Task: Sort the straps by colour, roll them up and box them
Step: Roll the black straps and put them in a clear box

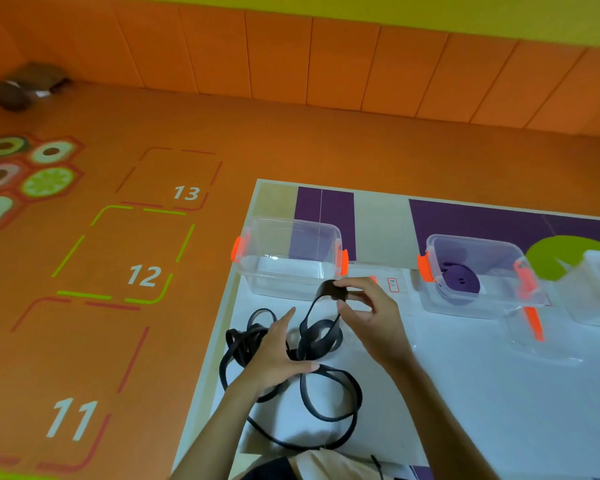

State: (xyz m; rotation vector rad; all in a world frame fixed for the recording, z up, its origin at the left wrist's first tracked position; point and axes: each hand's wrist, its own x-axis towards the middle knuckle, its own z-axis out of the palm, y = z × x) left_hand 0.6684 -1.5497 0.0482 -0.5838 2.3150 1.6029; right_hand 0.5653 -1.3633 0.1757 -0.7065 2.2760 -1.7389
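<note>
The right hand [371, 317] pinched the end of the black strap [321, 336], thumb and fingers clamped on a first coil beside the empty box [291, 258]. The left hand [278, 355] rested on the tangle on the table [465, 393], fingers straight. A tight roll likely needed steady tension, with loops fed out singly.

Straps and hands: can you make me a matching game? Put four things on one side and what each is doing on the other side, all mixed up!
Things
1. black strap
2. purple strap
3. left hand
4. right hand

States
A. rolled up inside a clear box
B. pinches a strap end
C. fingers straight, over the tangle
D. mostly a loose tangle on the table

Pairs: 1-D, 2-A, 3-C, 4-B
</note>
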